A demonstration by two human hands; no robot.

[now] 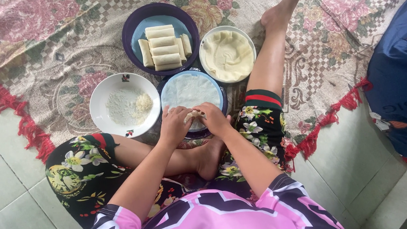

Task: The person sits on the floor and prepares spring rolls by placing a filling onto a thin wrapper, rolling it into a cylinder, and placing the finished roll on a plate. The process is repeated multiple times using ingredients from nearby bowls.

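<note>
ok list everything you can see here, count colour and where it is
finished rolls: about seven, pale cream, in the purple bowl at top centre
wrapper stack: one, cream, in the white bowl at top right
single wrapper: one, whitish, on the blue plate at centre
white plate: one, with pale shredded filling, left of the blue plate
floral mat: one, pink and beige with red fringe, under the dishes
tiled floor: pale green, around the mat
blue cloth: one, right edge
left hand: folding the wrapper's near edge
right hand: same edge, beside the left

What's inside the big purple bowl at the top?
The purple bowl holds a light blue plate stacked with pale rolled wrappers, about seven showing. Any rolls beneath them, and most of the plate, are covered.
</note>
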